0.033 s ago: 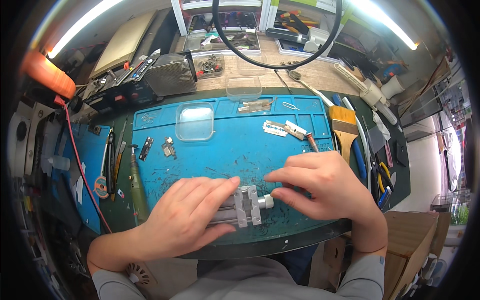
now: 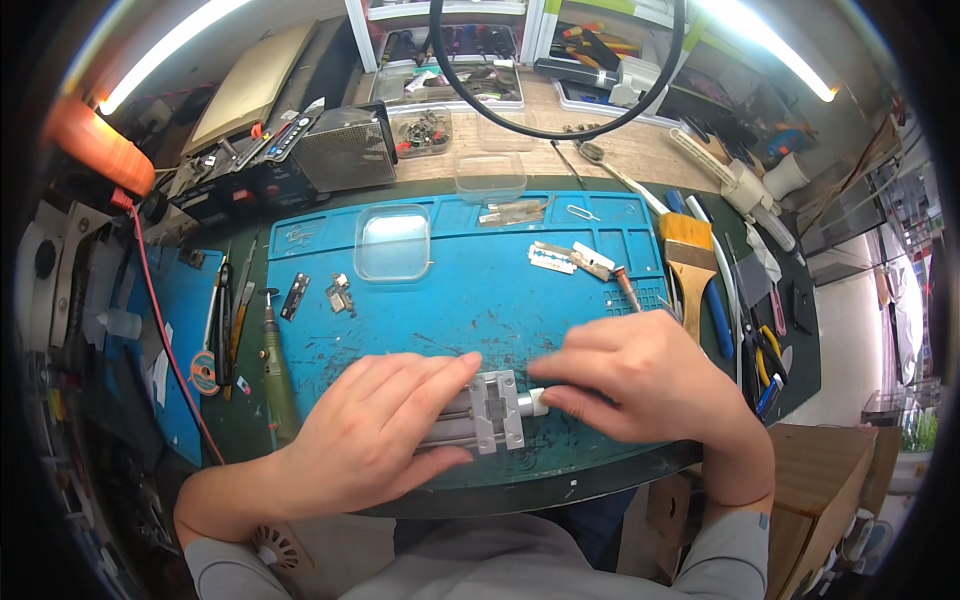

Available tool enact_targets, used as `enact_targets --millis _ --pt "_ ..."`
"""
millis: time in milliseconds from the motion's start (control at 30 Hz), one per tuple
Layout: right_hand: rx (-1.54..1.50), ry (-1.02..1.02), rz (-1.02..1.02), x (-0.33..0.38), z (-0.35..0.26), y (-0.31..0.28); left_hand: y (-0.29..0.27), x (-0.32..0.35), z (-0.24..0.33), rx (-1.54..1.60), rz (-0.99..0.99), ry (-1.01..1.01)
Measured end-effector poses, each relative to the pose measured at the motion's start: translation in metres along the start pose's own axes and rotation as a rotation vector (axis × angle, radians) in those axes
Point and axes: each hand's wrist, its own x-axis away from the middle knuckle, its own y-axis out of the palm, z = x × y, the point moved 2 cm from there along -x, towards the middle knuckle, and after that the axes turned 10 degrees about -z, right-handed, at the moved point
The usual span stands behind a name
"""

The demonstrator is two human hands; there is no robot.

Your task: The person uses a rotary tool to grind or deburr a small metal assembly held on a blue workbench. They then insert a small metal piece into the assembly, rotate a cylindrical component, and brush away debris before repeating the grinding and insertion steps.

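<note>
A small metal clamp vise [image 2: 497,412] with a silver jaw plate and twin bars lies near the front edge of the blue work mat [image 2: 470,300]. My left hand [image 2: 385,420] is closed over its left part, fingers across the top and thumb below, hiding much of the bars. At the vise's right end a white-tipped round knob [image 2: 533,402] sticks out. My right hand [image 2: 635,375] is beside that knob, thumb tip at it. The index finger, slightly smeared by motion, is held above, apart from the thumb. No part is visible between the jaws.
A clear plastic box [image 2: 392,243], small electronic parts [image 2: 340,294] and razor blades [image 2: 552,257] lie on the mat. A green rotary tool [image 2: 275,370] is at its left. A wide brush [image 2: 690,262] and pliers [image 2: 768,352] lie on the right; a black cable loop hangs above.
My right hand's fingers have shifted slightly above the knob, and the index finger is now blurred. My left hand and the vise stay in place.
</note>
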Motion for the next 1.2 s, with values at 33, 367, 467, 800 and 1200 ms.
enact_targets --millis 33,367,467,800,1200 --pt "0.032 -0.029 -0.020 0.000 0.000 0.003 0.000 0.000 0.000 0.002 0.003 0.002" --pt "-0.086 -0.046 0.178 -0.009 -0.019 0.010 0.001 0.001 0.000 -0.007 0.019 0.003" --pt "-0.085 -0.010 0.180 -0.010 -0.027 0.016 0.003 0.001 -0.001 -0.005 0.037 0.016" --pt "-0.067 0.104 0.152 -0.017 -0.033 0.026 0.002 0.001 -0.001 -0.020 0.039 0.043" --pt "-0.560 0.291 0.476 -0.014 0.000 0.018 -0.002 -0.001 0.001 0.011 0.011 0.027"
